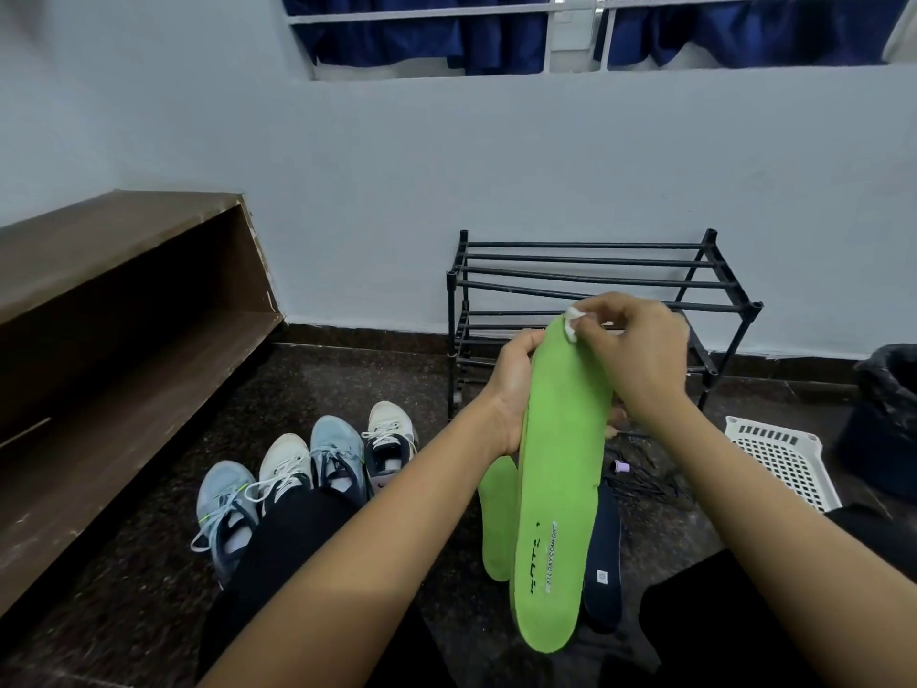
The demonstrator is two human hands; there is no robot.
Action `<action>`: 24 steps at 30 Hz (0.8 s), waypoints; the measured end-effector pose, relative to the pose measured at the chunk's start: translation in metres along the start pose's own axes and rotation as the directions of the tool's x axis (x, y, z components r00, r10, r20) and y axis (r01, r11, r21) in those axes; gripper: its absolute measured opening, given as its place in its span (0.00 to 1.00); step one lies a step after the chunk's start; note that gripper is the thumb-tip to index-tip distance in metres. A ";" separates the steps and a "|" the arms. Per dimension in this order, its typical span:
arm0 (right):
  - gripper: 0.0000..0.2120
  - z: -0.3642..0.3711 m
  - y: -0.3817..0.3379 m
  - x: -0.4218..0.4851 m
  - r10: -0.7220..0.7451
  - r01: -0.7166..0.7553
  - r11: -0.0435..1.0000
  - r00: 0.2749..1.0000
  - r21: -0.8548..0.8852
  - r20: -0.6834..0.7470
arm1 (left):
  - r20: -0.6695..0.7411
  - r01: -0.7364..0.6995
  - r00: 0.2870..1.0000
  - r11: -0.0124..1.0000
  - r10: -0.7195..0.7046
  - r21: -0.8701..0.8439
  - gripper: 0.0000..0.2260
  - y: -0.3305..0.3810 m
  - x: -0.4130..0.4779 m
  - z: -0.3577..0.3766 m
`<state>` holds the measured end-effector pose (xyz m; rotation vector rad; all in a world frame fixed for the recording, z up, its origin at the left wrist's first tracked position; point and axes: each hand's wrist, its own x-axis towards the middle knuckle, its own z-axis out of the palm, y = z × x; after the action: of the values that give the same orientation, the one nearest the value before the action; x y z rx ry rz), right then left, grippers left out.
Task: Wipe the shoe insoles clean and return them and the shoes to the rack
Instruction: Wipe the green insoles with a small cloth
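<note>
At frame centre, my left hand point(513, 389) grips the light, flexible green insole point(560, 489) mid-edge; my right hand point(635, 355) pinches a wipe point(571, 324) at its toe.

Both bare forearms reach forward and converge. The left hand point(511, 389) grips the insole point(560, 489) by its left edge, palm towards the camera. The right hand point(640, 360), wrist bent down, pinches a wipe point(570, 324) against the insole's tip.

Four shoes point(337, 454), two green insoles point(560, 489), one dark insole point(603, 563), one rack point(585, 275), one basket point(779, 454).
</note>
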<state>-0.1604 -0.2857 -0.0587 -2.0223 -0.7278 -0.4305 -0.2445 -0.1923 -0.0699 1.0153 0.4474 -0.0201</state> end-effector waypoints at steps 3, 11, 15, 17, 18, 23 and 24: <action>0.04 -0.007 0.006 0.004 0.038 -0.038 0.999 0.999 0.002 -0.010 | 0.039 0.040 0.998 0.999 -0.040 0.006 0.27 -0.001 -0.001 0.000; 0.02 -0.011 0.006 -0.004 0.024 0.003 0.990 0.982 -0.144 0.187 | 0.048 -0.026 0.998 0.998 0.029 -0.058 0.24 0.006 0.000 -0.004; 0.03 -0.010 0.000 -0.013 0.038 0.011 0.988 0.952 -0.157 0.302 | -0.023 -0.087 0.996 0.996 0.087 -0.014 0.21 0.011 -0.001 -0.009; 0.03 -0.009 -0.004 -0.020 0.014 0.047 0.987 0.928 -0.156 0.372 | -0.092 -0.117 0.989 0.993 0.118 0.010 0.19 0.014 -0.001 -0.012; 0.03 -0.009 -0.006 -0.022 0.001 0.069 0.985 0.917 -0.161 0.399 | -0.120 -0.124 0.985 0.992 0.125 0.017 0.18 0.015 -0.001 -0.014; 0.02 -0.011 -0.003 -0.015 -0.052 0.170 0.945 0.923 -0.281 0.382 | -0.094 -0.110 0.989 0.993 0.112 0.032 0.19 0.015 0.000 -0.015; 0.02 -0.012 0.000 -0.012 -0.065 0.187 0.927 0.934 -0.325 0.352 | -0.051 -0.088 0.995 0.996 0.090 0.025 0.21 0.014 0.000 -0.014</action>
<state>-0.1697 -0.2997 -0.0589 -2.4336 -1.0582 -0.3081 -0.2466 -0.1739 -0.0646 1.0588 0.4497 0.0813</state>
